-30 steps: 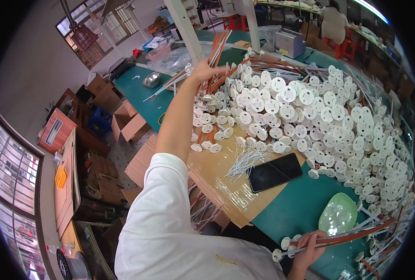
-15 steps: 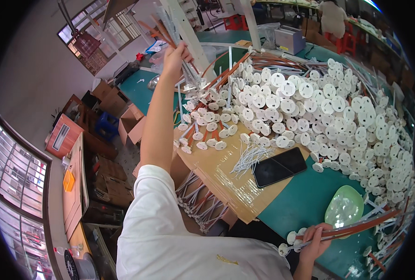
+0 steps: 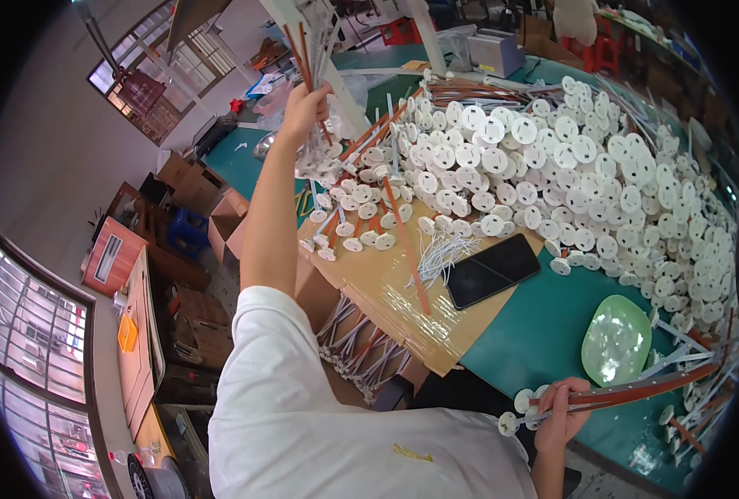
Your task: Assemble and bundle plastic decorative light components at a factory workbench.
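We have our left hand (image 3: 305,111) raised at the far left of the work area, its grip clamped on the left bundle (image 3: 305,58), brown and grey strips that point up and away, with blurred white discs hanging below the fingers. Our right hand (image 3: 561,409) is at the near right, its grip clamped on the right bundle (image 3: 644,384); white discs stick out to the left of that hand, and the strips run off to the right. Between the two, we see cardboard (image 3: 386,308) lying on the green surface (image 3: 511,345), with a black phone (image 3: 492,271) partly over its right edge. White ties (image 3: 440,258) lie just left of the phone, and a loose brown strip (image 3: 405,245) lies left of the ties. A large pile (image 3: 569,158) of white discs covers the far right. Near the right bundle, on its far side, sits a green dish (image 3: 616,341).
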Action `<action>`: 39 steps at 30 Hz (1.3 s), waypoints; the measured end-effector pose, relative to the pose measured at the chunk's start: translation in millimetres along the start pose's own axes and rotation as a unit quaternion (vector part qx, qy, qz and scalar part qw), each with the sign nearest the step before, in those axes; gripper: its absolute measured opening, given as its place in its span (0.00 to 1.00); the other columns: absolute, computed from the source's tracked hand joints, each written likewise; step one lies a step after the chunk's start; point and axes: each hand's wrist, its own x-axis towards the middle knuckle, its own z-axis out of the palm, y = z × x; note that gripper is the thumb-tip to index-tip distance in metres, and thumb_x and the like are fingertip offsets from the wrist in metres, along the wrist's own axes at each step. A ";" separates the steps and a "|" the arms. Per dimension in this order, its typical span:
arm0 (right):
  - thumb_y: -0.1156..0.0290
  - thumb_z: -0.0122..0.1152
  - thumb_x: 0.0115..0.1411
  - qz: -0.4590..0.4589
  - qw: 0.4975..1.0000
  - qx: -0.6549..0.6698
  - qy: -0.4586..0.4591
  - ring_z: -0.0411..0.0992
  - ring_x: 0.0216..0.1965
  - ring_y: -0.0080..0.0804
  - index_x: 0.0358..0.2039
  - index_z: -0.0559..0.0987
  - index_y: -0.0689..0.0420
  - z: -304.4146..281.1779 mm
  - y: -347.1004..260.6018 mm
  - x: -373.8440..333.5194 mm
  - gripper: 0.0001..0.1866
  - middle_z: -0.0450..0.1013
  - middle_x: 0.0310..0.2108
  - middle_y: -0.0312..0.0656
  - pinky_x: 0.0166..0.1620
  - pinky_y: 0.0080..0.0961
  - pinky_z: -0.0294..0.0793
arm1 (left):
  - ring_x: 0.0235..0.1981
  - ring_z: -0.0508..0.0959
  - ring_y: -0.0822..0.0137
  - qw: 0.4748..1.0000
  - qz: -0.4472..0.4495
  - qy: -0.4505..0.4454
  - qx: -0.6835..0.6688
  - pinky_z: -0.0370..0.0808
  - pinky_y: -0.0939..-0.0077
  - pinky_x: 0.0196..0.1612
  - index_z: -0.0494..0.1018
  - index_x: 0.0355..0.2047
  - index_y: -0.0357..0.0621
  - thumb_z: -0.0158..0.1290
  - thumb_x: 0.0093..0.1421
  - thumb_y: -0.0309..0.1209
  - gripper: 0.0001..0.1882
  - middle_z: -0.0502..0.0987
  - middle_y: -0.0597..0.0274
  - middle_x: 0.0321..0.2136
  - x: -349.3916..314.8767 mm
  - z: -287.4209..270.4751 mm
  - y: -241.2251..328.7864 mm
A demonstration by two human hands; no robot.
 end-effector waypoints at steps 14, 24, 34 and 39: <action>0.79 0.52 0.60 0.095 0.994 -0.011 -0.048 0.59 0.16 0.14 0.35 0.70 0.60 22.8 -33.1 29.8 0.03 0.62 0.18 0.32 0.19 0.14 0.56 | 0.16 0.56 0.76 0.583 0.045 -0.055 -0.810 0.61 0.77 0.32 0.62 0.30 0.43 0.33 0.69 0.35 0.14 0.52 0.74 0.13 -182.7 128.9 39.0; 0.86 0.70 0.40 -0.071 0.985 -0.035 -0.155 0.59 0.16 0.10 0.58 0.58 0.64 57.5 -66.9 74.3 0.44 0.59 0.14 0.25 0.22 0.10 0.57 | 0.16 0.56 0.76 0.508 -0.207 -0.031 -0.836 0.62 0.76 0.32 0.63 0.30 0.40 0.33 0.69 0.35 0.15 0.52 0.73 0.13 -214.8 258.4 75.9; 0.82 0.68 0.43 -0.042 0.989 -0.020 -0.142 0.58 0.16 0.08 0.60 0.60 0.63 33.8 -75.7 69.0 0.42 0.58 0.11 0.23 0.22 0.10 0.54 | 0.16 0.56 0.75 0.505 -0.249 -0.035 -0.826 0.62 0.75 0.32 0.62 0.30 0.40 0.33 0.69 0.35 0.14 0.53 0.73 0.13 -224.5 282.9 81.3; 0.81 0.66 0.45 -0.046 0.992 -0.004 -0.116 0.58 0.15 0.09 0.60 0.60 0.63 27.9 -75.1 71.2 0.41 0.58 0.11 0.24 0.23 0.10 0.54 | 0.16 0.56 0.75 0.494 -0.233 -0.046 -0.836 0.62 0.74 0.32 0.61 0.30 0.41 0.32 0.69 0.35 0.14 0.53 0.73 0.13 -226.1 293.2 87.0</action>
